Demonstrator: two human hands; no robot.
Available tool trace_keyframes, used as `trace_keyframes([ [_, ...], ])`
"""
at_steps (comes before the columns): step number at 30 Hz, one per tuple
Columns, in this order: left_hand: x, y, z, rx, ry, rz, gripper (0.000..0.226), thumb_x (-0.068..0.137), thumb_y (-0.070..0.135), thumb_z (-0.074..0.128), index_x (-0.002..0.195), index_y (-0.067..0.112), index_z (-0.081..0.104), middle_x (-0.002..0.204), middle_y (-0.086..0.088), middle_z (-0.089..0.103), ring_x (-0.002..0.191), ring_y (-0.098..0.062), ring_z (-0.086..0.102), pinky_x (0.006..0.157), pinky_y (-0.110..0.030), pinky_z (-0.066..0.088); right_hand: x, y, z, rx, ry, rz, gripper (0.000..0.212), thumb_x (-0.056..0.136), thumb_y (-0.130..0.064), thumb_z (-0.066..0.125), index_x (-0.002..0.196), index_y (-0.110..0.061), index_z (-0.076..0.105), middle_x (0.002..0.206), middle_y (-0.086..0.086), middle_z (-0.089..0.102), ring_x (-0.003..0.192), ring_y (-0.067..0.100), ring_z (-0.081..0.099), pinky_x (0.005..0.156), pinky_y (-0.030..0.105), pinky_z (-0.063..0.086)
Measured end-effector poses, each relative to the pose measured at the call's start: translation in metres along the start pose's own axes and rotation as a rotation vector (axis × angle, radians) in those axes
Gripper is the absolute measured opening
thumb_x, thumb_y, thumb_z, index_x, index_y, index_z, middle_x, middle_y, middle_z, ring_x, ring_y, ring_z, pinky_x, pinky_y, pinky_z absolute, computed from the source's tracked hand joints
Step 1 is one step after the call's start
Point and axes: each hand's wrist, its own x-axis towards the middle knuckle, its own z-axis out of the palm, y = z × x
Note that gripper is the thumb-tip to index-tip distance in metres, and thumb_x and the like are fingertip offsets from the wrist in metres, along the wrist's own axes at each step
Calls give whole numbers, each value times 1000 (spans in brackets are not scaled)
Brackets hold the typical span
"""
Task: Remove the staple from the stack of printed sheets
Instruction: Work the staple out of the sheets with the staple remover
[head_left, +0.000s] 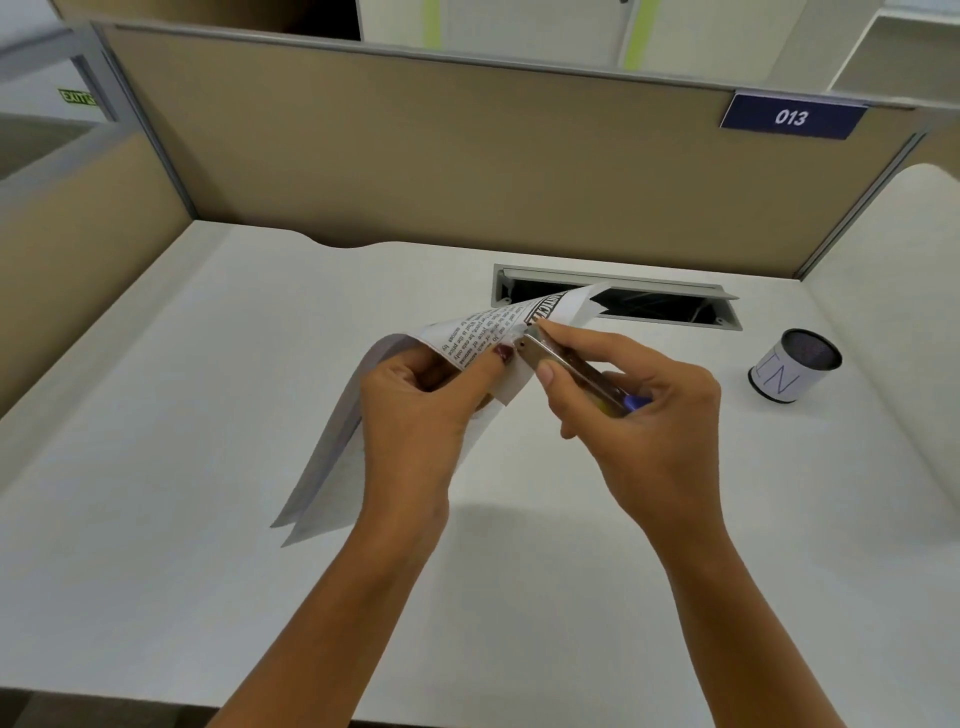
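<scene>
Near the front edge of the white desk (156, 571), both forearms enter from below; bare desktop on either side of them, wide open to the left. Left hand (415, 410) is closed on the stack of white printed sheets (332, 457), thumb pressing the top page near its upper corner, fingers curled behind. Stack is lifted off the desk and bent, lower corners hanging down-left just above the surface, printed top page curling up toward the back. Right hand (639, 415) is clamped around a slim metal staple-removing tool with a blue end (571, 369), thumb on top, tip touching the paper corner just beside the left thumb. Staple itself too small to make out. Further right, well apart, a small cylindrical mesh cup wrapped in white paper (792, 366) stands near the desk's right edge. Behind the sheets, a rectangular grey cable slot (649, 288) lies open in the desktop. Beige partition panel (415, 156) closes off the rear, with a navy "013" plate (790, 117) top right.
</scene>
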Motion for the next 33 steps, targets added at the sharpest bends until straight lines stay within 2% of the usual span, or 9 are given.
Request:
trace_keyframes([
  [4,1,2,-2,1,-10,-25,11,77,30,73,83,36,66,76,30,70,78,9,66,54,-3,45,-2,-1,-4,-64,15,-53,31,84,-19,73,115,-16,70,103,-3,75,81,9,72,71,30,62],
  [9,-1,6,-2,10,-44,-1,11,78,28,73,82,37,68,80,26,72,82,4,68,59,-6,48,-2,-3,-6,-171,27,-168,35,84,-26,70,116,-13,68,105,-6,71,93,3,66,80,7,52],
  [14,-5,7,-1,58,12,16,16,76,30,75,91,34,70,89,19,73,85,4,67,58,-4,46,-2,-6,-8,-200,16,-194,35,83,-24,71,116,-13,68,103,-9,69,95,3,65,80,6,51],
  [17,-6,8,-1,107,14,44,20,76,30,75,95,32,69,92,16,73,87,3,66,59,-5,48,-2,-8,-9,-192,8,-199,34,82,-22,71,116,-18,66,101,-18,65,91,-6,63,78,2,48],
  [19,-6,9,-2,125,7,56,22,77,30,74,99,27,70,93,13,74,87,0,68,62,-7,50,-3,-9,-10,-206,3,-213,34,83,-21,72,115,-19,64,100,-16,65,90,-4,63,77,2,48],
  [22,-9,9,-2,137,-6,64,28,78,29,74,105,21,71,96,8,74,88,-6,69,65,-11,53,-6,-10,-9,-252,24,-259,29,84,-17,73,112,-10,71,98,-3,73,82,6,67,76,9,52],
  [27,-11,9,-2,121,11,48,29,78,30,73,106,23,71,96,10,74,87,-2,68,62,-7,50,-10,-9,-4,-367,51,-368,32,84,-17,73,113,-3,70,97,7,74,84,7,65,80,10,52],
  [33,-11,10,-5,128,22,44,22,77,29,74,99,28,71,91,13,74,84,-3,69,62,-8,50,-12,-6,0,-415,60,-458,31,88,-18,68,113,0,69,99,10,74,84,16,70,79,18,56],
])
